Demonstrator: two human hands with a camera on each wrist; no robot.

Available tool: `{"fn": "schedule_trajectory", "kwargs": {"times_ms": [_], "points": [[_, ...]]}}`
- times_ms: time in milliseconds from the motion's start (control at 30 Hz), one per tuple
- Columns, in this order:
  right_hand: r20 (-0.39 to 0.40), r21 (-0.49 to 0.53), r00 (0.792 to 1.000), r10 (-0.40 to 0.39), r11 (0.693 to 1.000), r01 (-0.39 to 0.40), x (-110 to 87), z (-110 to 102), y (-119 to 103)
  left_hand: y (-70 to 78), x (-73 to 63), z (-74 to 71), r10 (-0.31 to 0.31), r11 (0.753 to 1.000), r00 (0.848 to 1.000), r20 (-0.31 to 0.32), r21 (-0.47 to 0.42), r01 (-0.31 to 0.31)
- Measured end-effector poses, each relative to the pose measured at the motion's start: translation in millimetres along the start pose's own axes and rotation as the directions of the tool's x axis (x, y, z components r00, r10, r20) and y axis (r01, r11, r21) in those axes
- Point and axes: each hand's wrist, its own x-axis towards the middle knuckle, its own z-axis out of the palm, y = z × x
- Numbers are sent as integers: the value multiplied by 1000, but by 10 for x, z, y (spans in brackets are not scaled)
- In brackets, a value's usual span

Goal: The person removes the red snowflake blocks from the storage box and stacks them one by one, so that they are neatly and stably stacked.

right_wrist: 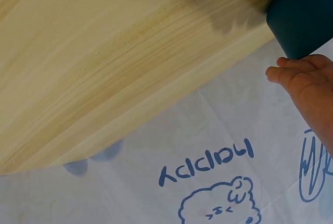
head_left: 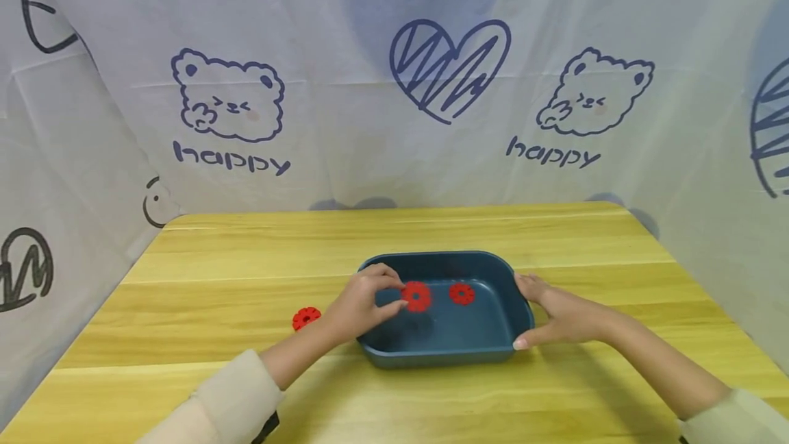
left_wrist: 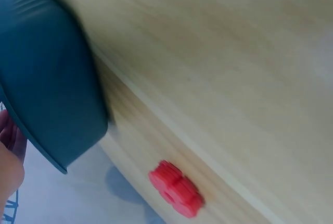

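Observation:
A dark blue rectangular basin stands on the table. My left hand is over its left side, thumb and fingertips parted. At those fingertips is a red flower-shaped disc, blurred and above the basin floor; no firm pinch on it shows. Another red disc lies flat inside the basin, further right. My right hand holds the basin's right end between spread thumb and fingers; in the right wrist view its fingers touch the basin's edge. Left of the basin, red discs lie stacked on the table.
The wooden table ends at a pale printed cloth hanging behind it and along both sides. In the head view my left forearm partly covers the table beside the stacked discs.

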Motion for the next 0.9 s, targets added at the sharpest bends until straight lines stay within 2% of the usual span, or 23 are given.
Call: {"fn": "schedule_trajectory", "kwargs": {"times_ms": [333,567,900], "points": [[6,1,1000,9,1000,-9,3,-8,-20,-48,-148,-151,-54,998,998,-32,-10,54],[7,-12,1000,10,1000,-10,5,-12,-13,-159,-246,-224,-68,998,992,-105,4,69],[3,-29,1000,5,1000,-5,11,-5,-5,-328,-410,-334,-27,997,972,-233,64,43]]}}
